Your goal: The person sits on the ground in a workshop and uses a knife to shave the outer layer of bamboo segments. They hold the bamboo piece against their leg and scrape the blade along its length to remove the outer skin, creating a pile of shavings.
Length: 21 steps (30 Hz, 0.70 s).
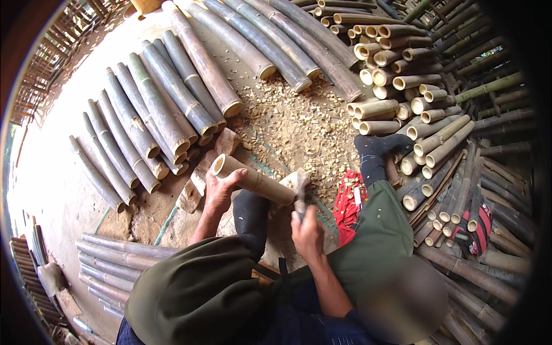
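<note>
My left hand [219, 190] is wrapped around a short bamboo section [259, 185] near its open upper-left end. The section lies tilted across my lap area, its lower-right end close to a knife [301, 195]. My right hand [307, 233] is closed on the knife's dark handle, with the blurred blade pointing away from me. Beneath that end is a pale wooden block [290, 179], partly covered by the bamboo. Whether the blade touches the bamboo I cannot tell.
Wood chips [299, 126] litter the floor ahead. Long bamboo poles [201, 60] lie in rows at the far left, and cut tubes [402, 80] are stacked at the right. A red bag [348, 207] lies beside my right leg. More poles [118, 259] lie at the near left.
</note>
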Motion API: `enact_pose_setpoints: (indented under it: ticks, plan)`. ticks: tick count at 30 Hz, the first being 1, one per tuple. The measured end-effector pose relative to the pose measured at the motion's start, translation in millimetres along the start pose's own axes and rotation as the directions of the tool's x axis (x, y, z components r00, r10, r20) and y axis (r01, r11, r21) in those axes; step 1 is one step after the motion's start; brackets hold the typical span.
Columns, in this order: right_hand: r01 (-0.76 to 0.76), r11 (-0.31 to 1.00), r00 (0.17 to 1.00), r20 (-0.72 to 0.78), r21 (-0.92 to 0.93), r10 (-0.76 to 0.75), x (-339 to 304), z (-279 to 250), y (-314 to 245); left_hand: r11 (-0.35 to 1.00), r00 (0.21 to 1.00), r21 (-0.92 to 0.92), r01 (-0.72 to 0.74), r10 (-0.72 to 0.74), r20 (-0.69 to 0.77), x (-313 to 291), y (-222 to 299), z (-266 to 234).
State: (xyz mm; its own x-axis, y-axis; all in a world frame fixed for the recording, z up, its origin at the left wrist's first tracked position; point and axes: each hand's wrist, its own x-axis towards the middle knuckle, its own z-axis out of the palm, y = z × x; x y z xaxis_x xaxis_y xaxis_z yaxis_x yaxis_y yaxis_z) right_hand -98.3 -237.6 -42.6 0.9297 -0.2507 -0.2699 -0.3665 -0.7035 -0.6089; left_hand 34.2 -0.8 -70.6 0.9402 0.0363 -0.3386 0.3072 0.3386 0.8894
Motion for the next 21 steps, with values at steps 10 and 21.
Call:
enact_pose_setpoints:
  ticks: [10,21]
  plan:
    - [0.31,0.935,0.937,-0.223,0.174,-0.269,-10,-61,-67,0.994,0.957,-0.08,-0.078,0.052,-0.286,-12,3,24]
    - [0.112,0.987,0.992,-0.076,0.112,-0.104,-1,-46,-47,0.991,0.976,0.059,-0.121,0.13,-0.174,-11,-4,5]
